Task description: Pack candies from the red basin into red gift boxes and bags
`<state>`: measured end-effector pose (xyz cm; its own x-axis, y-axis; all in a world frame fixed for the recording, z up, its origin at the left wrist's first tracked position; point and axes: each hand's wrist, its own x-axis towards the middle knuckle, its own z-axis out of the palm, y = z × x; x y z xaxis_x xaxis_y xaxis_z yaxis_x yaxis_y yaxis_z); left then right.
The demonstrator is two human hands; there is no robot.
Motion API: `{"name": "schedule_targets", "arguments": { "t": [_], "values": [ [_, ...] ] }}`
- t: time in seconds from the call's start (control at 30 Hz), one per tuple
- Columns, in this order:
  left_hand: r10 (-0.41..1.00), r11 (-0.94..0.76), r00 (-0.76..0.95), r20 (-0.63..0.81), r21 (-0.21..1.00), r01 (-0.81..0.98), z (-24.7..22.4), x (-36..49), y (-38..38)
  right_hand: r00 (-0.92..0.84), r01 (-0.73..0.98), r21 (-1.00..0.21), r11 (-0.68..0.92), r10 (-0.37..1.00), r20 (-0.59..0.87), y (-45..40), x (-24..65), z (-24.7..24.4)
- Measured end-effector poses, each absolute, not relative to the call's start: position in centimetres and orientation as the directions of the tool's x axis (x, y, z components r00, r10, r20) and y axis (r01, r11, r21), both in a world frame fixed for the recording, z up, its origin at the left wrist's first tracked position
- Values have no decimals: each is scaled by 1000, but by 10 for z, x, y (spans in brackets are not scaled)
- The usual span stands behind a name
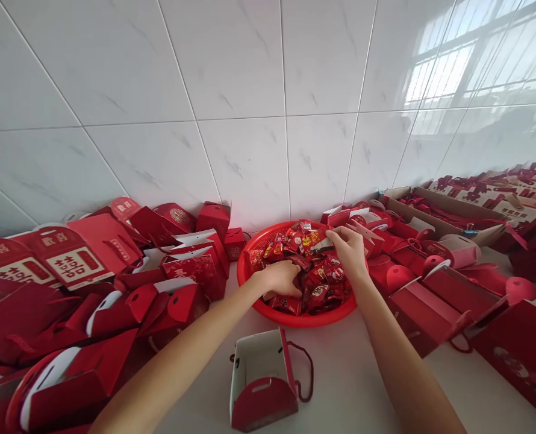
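A red plastic basket (268,315) with a perforated wall holds many red-wrapped candies (317,274). My left hand (282,278) reaches into its left side, the fingers curled down among the wrappers; whatever they grip is hidden. At the basket's right side, my right hand (348,246) is closed, thumb and fingertips pinching the edge of a shiny candy packet (323,243). Just in front of the basket stands an open red gift box (264,401) with a white inside and a dark red cord handle; neither hand touches it.
Many red gift boxes (196,271) crowd the left of the white table (340,367). More boxes (424,313) stand at the right, with a cardboard carton (453,220) of red items behind them. A tiled wall (245,163) closes off the back.
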<state>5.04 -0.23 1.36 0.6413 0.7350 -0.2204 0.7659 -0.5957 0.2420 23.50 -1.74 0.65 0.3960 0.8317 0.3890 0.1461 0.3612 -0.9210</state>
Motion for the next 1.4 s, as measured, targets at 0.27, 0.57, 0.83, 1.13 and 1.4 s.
{"name": "schedule_targets", "arguments": {
  "t": [0.27,0.57,0.83,1.13,1.4],
  "values": [
    [682,-537,661,-314,398,744,15,44,7,377,135,-927,350,847,375,-19,235,9],
    [636,-496,749,-188,644,583,33,27,15,403,148,-925,351,833,381,-18,237,7],
    [840,-309,536,85,886,345,53,7,16,441,141,-921,363,810,387,-17,237,4],
    [943,-113,324,69,987,117,34,2,27,416,157,-923,351,824,384,-14,239,1],
    [925,-137,370,89,985,106,28,6,23,312,204,-921,331,870,382,-12,238,-2]
  ]
}}
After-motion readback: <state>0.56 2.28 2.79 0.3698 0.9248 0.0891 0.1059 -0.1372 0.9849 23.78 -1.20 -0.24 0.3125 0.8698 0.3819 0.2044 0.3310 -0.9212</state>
